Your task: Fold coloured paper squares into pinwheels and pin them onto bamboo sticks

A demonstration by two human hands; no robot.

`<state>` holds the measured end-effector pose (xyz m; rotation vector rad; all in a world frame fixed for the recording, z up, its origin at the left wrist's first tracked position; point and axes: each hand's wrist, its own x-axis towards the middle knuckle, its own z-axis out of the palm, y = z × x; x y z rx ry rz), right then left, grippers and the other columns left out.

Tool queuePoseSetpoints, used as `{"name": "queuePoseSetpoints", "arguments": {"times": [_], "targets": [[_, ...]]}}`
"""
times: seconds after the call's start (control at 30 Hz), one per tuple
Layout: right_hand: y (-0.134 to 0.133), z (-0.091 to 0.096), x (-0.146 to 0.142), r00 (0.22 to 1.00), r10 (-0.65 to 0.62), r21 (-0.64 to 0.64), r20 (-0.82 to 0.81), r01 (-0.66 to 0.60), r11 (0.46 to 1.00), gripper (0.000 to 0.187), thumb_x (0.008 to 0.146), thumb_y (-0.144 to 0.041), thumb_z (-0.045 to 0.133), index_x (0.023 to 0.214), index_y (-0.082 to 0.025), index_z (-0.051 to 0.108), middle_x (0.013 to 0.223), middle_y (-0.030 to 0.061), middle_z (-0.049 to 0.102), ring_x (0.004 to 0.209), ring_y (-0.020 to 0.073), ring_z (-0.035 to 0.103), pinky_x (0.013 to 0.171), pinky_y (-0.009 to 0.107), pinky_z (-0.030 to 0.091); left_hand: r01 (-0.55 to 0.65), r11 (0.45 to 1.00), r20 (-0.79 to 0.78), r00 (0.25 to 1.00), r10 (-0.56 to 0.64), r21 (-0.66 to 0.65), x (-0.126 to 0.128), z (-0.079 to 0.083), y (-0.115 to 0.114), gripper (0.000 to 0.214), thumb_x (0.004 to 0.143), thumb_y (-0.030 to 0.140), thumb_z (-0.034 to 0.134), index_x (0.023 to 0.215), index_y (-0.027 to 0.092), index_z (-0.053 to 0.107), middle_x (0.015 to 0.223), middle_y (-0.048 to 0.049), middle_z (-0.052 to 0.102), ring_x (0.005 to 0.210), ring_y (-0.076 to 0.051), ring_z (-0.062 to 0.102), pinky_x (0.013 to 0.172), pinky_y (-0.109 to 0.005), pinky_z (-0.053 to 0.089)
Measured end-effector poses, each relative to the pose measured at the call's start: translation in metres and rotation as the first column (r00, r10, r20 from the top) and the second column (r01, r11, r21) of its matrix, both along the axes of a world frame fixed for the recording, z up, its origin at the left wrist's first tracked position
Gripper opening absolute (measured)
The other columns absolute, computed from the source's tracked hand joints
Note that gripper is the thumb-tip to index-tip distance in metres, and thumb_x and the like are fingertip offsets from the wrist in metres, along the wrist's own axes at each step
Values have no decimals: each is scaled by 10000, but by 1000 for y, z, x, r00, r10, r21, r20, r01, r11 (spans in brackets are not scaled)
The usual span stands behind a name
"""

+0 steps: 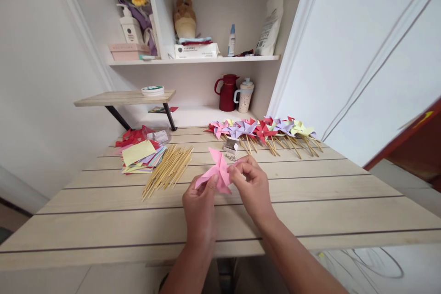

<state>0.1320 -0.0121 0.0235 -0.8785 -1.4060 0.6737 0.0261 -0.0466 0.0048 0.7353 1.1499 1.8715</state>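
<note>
A pink paper pinwheel (219, 170) is held above the table's front half, its blades folded in toward the centre. My left hand (202, 195) is closed on its lower left, thumb on top of the paper. My right hand (250, 181) is closed too, thumb and forefinger pinched at the pinwheel's right side; whether a small pin is between them I cannot tell. Just beyond the pinwheel lie some small metal pins (230, 157) and a small open box (231, 145). No stick shows on this pinwheel.
Left of my hands lie thin wooden sticks (167, 170) and stacked coloured paper (139, 154). Several finished pinwheels (263, 129) on sticks lie at the back right. A small raised shelf (127, 98) stands back left; a red jug (228, 94) and a cup (245, 96) stand behind.
</note>
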Motion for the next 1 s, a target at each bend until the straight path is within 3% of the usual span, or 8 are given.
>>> {"name": "queuePoseSetpoints", "arguments": {"times": [0.37, 0.7, 1.0], "targets": [[1, -1, -1, 998, -14, 69, 59, 10, 998, 127, 805, -262, 741, 684, -223, 725, 759, 22, 570, 760, 187, 554, 663, 325, 481, -36, 999, 20, 999, 36, -9, -3, 7, -1, 212, 728, 316, 778, 863, 153, 767, 817, -53, 752, 803, -179, 675, 770, -263, 497], [-3, 2, -3, 990, -90, 157, 108, 73, 985, 163, 813, -215, 731, 652, -224, 704, 734, 23, 567, 791, 198, 568, 693, 333, 489, 11, 1000, -32, 999, -10, 20, -2, 12, -8, 185, 753, 342, 765, 816, 168, 764, 726, -29, 722, 718, -153, 648, 767, -263, 495], [-3, 1, -2, 991, -59, 166, 121, 39, 985, 185, 823, -251, 720, 644, -227, 680, 776, 28, 552, 802, 200, 568, 687, 328, 483, -68, 996, -24, 998, 66, -61, 0, 16, -6, 211, 684, 319, 790, 821, 160, 773, 763, -40, 740, 724, -162, 660, 710, -254, 495]]}}
